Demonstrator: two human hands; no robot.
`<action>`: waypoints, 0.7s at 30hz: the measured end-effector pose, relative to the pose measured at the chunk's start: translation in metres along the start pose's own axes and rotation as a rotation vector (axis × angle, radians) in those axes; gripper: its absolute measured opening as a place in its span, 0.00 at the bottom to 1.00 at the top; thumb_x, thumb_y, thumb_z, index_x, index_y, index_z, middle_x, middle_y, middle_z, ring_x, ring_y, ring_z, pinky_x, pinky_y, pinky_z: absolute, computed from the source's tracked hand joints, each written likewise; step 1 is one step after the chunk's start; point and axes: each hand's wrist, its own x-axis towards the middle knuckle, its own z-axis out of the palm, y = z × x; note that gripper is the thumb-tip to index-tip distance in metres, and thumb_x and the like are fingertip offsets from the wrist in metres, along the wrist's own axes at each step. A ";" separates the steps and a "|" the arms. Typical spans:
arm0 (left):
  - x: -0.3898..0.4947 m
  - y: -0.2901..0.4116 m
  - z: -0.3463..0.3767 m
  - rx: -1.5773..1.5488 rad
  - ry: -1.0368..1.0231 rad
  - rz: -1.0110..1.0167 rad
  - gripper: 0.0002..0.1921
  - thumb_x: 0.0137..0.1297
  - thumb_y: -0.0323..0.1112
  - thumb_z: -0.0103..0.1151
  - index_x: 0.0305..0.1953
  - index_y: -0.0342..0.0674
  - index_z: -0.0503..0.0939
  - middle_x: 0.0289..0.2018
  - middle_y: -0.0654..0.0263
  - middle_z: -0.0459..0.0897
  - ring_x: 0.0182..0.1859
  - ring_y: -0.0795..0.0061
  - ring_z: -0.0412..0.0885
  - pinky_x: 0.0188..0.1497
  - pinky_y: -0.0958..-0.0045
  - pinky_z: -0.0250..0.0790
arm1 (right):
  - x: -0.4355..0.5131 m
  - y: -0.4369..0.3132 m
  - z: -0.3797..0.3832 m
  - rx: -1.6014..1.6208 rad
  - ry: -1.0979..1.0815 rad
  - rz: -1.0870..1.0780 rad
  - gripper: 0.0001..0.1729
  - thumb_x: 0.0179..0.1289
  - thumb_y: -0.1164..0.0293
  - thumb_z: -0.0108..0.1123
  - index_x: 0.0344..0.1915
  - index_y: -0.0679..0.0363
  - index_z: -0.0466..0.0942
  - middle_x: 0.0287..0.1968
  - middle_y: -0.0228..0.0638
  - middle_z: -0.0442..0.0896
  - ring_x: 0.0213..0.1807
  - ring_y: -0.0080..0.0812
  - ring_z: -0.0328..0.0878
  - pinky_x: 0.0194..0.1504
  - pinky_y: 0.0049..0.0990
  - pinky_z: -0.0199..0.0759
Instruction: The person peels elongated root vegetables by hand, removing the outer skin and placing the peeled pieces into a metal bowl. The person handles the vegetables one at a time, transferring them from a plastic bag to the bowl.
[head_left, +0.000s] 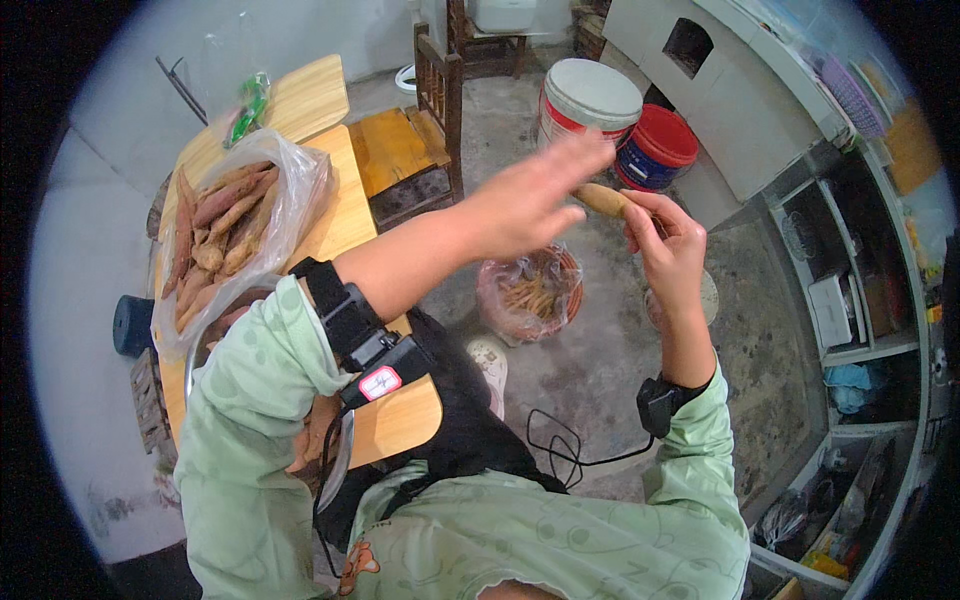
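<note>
A small tan sweet potato (602, 200) is held by one end between the thumb and fingers of my right hand (664, 232). My left hand (536, 195) reaches across with its fingers spread and blurred, close to the root's other end; whether it touches the root I cannot tell. Beneath both hands, a round reddish bin (491, 319) lined with clear plastic stands on the floor, with thin brownish scraps (534, 295) inside. To the left, a clear plastic bag (300, 176) full of sweet potatoes (229, 202) lies open on the wooden table. A metal basin (345, 457) with more roots is partly hidden under my left sleeve.
The wooden table (397, 427) runs along my left side. A wooden chair (394, 150) stands beyond it. Further ahead are a white lidded bucket (592, 94) and a red-lidded bucket (660, 142). A black cable (559, 450) loops near my right forearm, and open shelves (862, 352) line the right.
</note>
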 end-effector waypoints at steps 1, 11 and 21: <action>0.004 0.001 0.000 0.049 -0.335 -0.236 0.26 0.59 0.34 0.54 0.60 0.39 0.66 0.49 0.51 0.78 0.55 0.54 0.75 0.59 0.53 0.63 | -0.001 -0.002 0.000 -0.014 0.000 0.008 0.10 0.63 0.73 0.60 0.41 0.67 0.80 0.26 0.29 0.80 0.26 0.15 0.72 0.27 0.16 0.66; 0.010 0.009 -0.005 -0.067 -0.376 -0.350 0.13 0.53 0.40 0.61 0.39 0.43 0.79 0.29 0.54 0.81 0.36 0.51 0.80 0.38 0.56 0.71 | -0.009 -0.017 0.006 -0.012 -0.035 -0.058 0.09 0.61 0.75 0.60 0.40 0.68 0.80 0.27 0.31 0.81 0.27 0.19 0.76 0.29 0.20 0.69; 0.002 0.023 -0.021 -0.018 -0.554 -0.479 0.17 0.54 0.47 0.62 0.34 0.38 0.80 0.29 0.50 0.81 0.36 0.49 0.80 0.37 0.56 0.71 | 0.005 -0.017 0.016 -0.687 0.154 -0.822 0.03 0.52 0.79 0.62 0.30 0.61 0.79 0.24 0.35 0.79 0.25 0.33 0.75 0.32 0.30 0.66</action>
